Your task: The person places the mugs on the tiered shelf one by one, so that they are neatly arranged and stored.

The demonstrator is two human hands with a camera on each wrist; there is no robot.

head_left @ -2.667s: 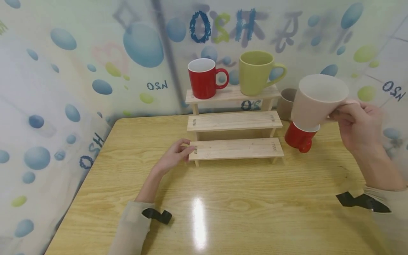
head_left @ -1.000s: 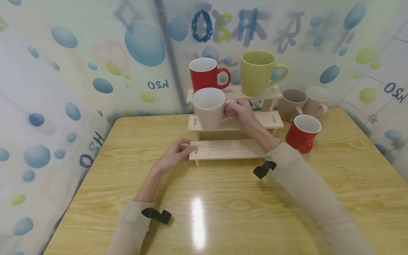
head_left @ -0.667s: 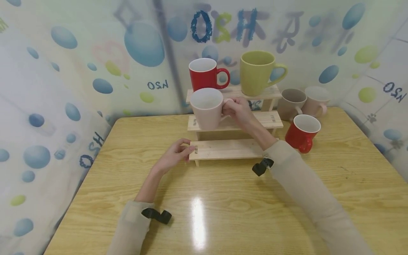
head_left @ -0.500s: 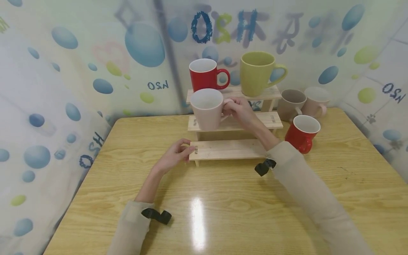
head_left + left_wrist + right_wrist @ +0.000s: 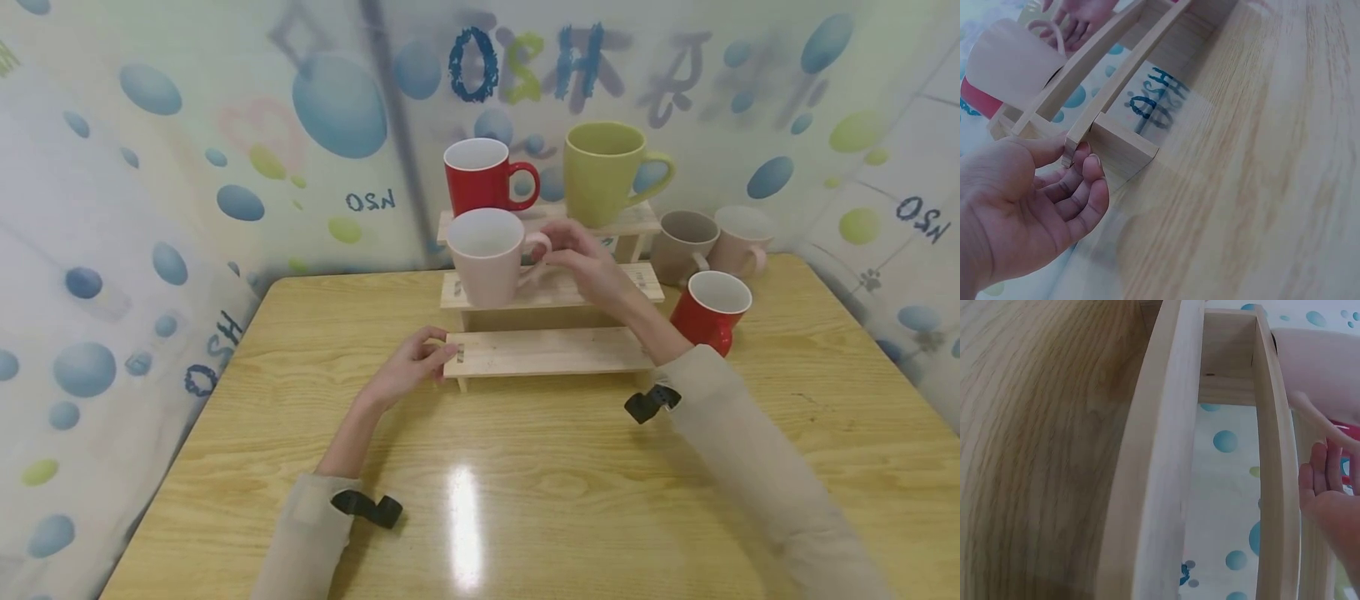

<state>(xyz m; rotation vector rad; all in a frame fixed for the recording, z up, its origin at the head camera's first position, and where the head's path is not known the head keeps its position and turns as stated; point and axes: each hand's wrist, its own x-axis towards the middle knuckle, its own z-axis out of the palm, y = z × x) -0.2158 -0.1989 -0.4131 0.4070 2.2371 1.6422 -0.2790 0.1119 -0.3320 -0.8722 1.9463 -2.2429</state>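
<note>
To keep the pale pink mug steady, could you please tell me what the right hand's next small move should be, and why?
I'd probably ease the right hand back from the handle: the pale pink mug appears to stand upright on the middle shelf, and the fingers look open beside its handle, not curled around it.

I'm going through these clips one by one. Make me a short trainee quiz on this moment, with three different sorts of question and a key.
1. True or false: in the head view, the yellow-green mug stands to the right of the red mug on the top shelf.

2. Which tier bears the pale pink mug nearest the right hand? A) top B) middle C) bottom

3. What does the left hand pinch?

Key:
1. True.
2. B.
3. The left end of the bottom shelf.
</note>
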